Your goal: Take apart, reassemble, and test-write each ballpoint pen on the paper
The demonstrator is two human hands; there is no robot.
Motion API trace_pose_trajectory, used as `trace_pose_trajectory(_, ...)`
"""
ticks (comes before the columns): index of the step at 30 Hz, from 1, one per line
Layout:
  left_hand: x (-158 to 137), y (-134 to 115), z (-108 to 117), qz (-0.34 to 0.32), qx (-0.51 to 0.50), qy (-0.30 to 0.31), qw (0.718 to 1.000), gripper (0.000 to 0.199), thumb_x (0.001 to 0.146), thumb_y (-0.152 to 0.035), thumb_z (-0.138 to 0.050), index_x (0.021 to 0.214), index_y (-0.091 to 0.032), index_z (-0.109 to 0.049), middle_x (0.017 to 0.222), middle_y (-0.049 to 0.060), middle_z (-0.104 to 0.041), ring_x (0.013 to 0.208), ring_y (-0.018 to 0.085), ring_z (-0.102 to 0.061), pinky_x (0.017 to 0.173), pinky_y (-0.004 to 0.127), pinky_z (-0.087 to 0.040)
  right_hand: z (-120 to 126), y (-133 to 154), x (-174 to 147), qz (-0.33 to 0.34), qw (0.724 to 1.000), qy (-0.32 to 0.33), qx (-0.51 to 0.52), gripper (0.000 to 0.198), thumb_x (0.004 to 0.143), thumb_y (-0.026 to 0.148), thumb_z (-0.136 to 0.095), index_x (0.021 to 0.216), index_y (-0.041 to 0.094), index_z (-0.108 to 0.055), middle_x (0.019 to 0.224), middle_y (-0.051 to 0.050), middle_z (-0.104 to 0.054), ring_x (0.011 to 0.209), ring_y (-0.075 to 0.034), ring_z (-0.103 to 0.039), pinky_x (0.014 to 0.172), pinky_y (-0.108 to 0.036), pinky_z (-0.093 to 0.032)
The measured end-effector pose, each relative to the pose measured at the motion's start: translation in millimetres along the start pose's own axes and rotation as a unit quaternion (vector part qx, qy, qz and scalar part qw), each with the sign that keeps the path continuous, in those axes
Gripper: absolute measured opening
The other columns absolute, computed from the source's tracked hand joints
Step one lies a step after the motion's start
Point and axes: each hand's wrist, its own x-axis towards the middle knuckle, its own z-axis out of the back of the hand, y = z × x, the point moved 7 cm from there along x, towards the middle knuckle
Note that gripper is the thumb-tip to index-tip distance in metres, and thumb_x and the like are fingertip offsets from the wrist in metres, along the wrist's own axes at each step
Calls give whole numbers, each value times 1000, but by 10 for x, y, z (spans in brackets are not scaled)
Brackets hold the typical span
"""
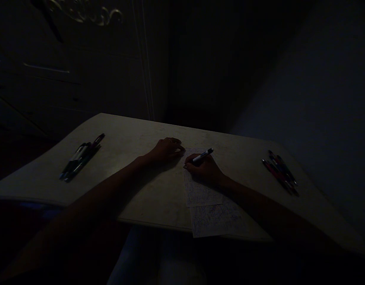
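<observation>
My right hand (204,169) is closed around a pen (202,155) with a pale barrel and dark end, its tip low at the left edge of a sheet of paper (203,194). Scribbled writing covers that sheet. A second written sheet (214,221) shows below it and hangs slightly past the table's near edge. My left hand (168,149) lies on the table with its fingers stretched out, the fingertips at the paper's upper left corner. Nothing shows in it. The scene is very dark, so fine detail is lost.
A pale table (152,194) spans the view. Several pens (81,158) lie in a bunch at its left, and several more pens (279,174) at its right. Behind stands a cabinet (105,79) with carved trim; a wall (324,99) rises at the right.
</observation>
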Motion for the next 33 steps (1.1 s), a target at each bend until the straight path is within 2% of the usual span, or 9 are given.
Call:
trace_pose_trajectory(5, -14, -16, 23, 2, 1, -10, 1000, 34, 95, -45, -56, 113, -26, -77, 135, 14, -64, 125, 31, -58, 104, 51, -44, 8, 4, -6, -13, 1000, 4, 9, 18, 74, 34, -68, 82, 18, -73, 67, -2, -68, 60, -15, -60, 59, -27, -47)
trace_pose_trajectory(10, -10, -47, 20, 4, -2, 14, 1000, 34, 95, -44, -56, 116, -25, -76, 138, 14, -63, 127, 31, -57, 105, 50, -43, 56, 5, 3, -10, 1000, -23, 18, 18, 73, 33, -67, 81, 17, -71, 69, -2, -69, 63, -16, -61, 59, -27, -48)
trace_pose_trajectory(18, 12, -60, 0, 8, 22, 20, 1000, 34, 95, -41, -54, 116, -25, -76, 138, 13, -63, 127, 32, -57, 105, 49, -44, 12, 11, -10, 1, 1000, 8, 6, 19, 74, 35, -68, 81, 18, -73, 71, -3, -71, 63, -17, -63, 61, -29, -50)
trace_pose_trajectory(21, 8, -53, 13, 8, 21, 8, 1000, 33, 95, -41, -55, 116, -26, -76, 137, 12, -64, 126, 31, -58, 105, 48, -44, 11, 12, -14, 0, 1000, 7, 1, 19, 74, 34, -68, 81, 18, -73, 67, -2, -70, 60, -16, -61, 57, -27, -48)
trace_pose_trajectory(33, -9, -51, 30, -5, 11, 1, 1000, 35, 95, -43, -55, 115, -25, -76, 137, 13, -64, 125, 30, -59, 104, 47, -46, -2, 6, -10, 3, 1000, 15, 19, 17, 72, 32, -70, 79, 17, -73, 69, -3, -71, 61, -16, -62, 61, -29, -50)
